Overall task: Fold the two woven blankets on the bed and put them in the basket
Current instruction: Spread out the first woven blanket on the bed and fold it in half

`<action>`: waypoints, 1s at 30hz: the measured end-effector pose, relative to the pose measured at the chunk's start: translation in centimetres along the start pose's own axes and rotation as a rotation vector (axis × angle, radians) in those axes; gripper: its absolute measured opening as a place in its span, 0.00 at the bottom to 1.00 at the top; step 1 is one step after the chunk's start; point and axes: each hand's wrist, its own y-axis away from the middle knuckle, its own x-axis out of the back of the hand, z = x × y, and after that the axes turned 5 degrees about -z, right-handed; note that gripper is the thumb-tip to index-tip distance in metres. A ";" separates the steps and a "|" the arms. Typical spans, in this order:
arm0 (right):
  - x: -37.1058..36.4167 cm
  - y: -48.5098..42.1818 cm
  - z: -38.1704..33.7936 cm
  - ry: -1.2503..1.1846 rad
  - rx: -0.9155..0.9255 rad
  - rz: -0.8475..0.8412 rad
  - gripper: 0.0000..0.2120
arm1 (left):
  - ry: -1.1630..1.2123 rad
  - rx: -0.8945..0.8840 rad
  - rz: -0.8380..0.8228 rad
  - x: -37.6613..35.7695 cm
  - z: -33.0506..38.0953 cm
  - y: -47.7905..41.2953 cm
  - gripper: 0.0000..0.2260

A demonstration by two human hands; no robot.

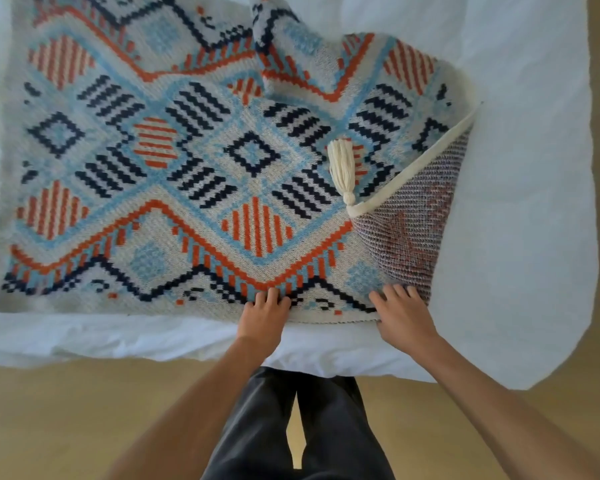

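Left hand (264, 311) and right hand (404, 315) both pinch the near hem of the blue-orange-navy patterned woven blanket (153, 150); best flatten its flipped tasselled corner (413, 237) first.

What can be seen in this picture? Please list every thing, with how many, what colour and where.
woven blanket: one; cream with orange, light blue and navy pattern; spread on the bed, right corner turned over to show its underside
tassel: one; cream; on the turned-over corner, lying on the pattern
bed cover: one; white; under the blanket
floor: tan; in front of the bed
trousers: one pair; dark; at bottom centre, by the bed edge
left hand: one; fingers on the blanket's near edge
right hand: one; holds the near edge beside the turned-over corner
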 end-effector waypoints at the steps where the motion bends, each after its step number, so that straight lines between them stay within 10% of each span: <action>1: 0.3 0.2 0.3 0.036 -0.021 0.017 0.18 | 0.032 -0.009 -0.030 0.1 -0.1 -0.2 0.19; 11: 2.4 1.8 1.9 -0.123 -0.513 -0.257 0.38 | 0.069 -0.167 -0.245 4.7 -0.1 -2.8 0.07; 22: 2.7 -1.5 5.6 -0.268 0.018 0.143 0.31 | 0.165 -0.264 -0.135 9.0 6.9 -6.4 0.14; 30: -0.3 0.8 12.1 -0.254 -0.539 -0.045 0.24 | 0.159 -0.285 -0.091 9.8 13.2 -8.5 0.15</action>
